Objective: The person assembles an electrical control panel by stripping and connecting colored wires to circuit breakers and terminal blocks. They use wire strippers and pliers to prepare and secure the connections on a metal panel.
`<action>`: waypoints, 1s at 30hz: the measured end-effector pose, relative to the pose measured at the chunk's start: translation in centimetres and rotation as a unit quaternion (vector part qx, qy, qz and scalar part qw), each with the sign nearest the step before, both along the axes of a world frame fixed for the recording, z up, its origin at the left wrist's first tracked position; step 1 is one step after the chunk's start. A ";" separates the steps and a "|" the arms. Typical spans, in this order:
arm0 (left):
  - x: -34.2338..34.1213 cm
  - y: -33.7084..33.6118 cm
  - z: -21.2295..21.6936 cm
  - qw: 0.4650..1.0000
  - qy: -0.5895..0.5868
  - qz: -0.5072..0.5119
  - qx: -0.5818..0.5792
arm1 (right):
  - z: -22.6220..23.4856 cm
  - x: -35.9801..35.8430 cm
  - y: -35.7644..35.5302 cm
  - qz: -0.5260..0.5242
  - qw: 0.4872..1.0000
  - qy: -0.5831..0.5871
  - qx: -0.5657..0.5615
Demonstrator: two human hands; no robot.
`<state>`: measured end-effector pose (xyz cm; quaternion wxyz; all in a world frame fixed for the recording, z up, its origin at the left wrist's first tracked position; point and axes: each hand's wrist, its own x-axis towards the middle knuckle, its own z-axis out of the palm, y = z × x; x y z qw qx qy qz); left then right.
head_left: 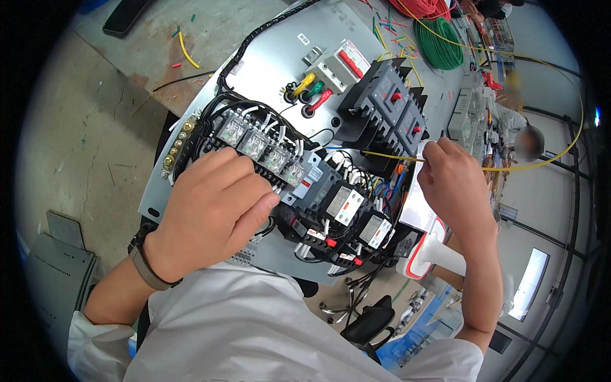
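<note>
A thin yellow wire [388, 155] is pinched between the fingers of my right hand [449, 181]. From there it reaches left over the wiring and also loops out wide to the right. My left hand [213, 207] is curled closed at the near edge of a row of clear relays [254, 144]; its fingertips are hidden, so what they hold cannot be seen. Both hands are over a metal mounting plate [267, 54] crowded with black wire bundles. White-fronted contactors [344, 205] sit between my hands, and large grey circuit breakers [387, 95] stand beyond them.
A white device with red trim [429, 251] is close below my right forearm. Green [439, 44] and red wire coils [423, 7] lie at the far side among scraps. A phone [124, 16] rests far left. Another person [509, 121] is at the right. A black chair [369, 318] stands below.
</note>
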<state>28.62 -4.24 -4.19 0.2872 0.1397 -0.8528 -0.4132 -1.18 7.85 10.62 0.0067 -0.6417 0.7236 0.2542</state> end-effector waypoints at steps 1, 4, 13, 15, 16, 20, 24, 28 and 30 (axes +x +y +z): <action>0.0 0.0 0.0 1.000 -0.003 0.003 -0.003 | 0.0 0.1 0.0 -0.003 1.000 0.001 0.001; 0.0 0.1 -0.1 1.000 -0.003 0.007 -0.008 | 0.0 0.2 0.1 -0.004 1.000 0.004 -0.001; -0.5 0.0 0.8 1.000 -0.002 0.009 0.006 | 3.0 -0.4 1.0 0.007 0.998 -0.025 -0.052; -0.9 -0.2 1.6 1.000 0.014 0.016 0.021 | 5.2 -0.1 1.3 -0.032 0.992 -0.081 -0.096; -1.3 -0.6 2.3 0.999 0.023 0.010 0.025 | 5.9 -0.2 1.5 -0.015 0.987 -0.106 -0.118; -5.3 -2.2 7.1 0.997 0.072 0.000 0.018 | 5.8 0.6 1.9 0.035 0.961 -0.213 -0.171; -10.5 -2.3 10.6 0.992 0.044 -0.116 0.014 | 3.2 1.3 1.6 0.061 0.945 -0.227 -0.229; -13.3 -1.9 11.3 0.943 -0.104 -0.178 0.261 | 1.2 0.7 1.4 0.085 0.919 -0.252 -0.292; -14.2 -2.3 11.4 0.900 -0.183 -0.184 0.349 | 1.0 0.4 1.5 0.076 0.914 -0.262 -0.300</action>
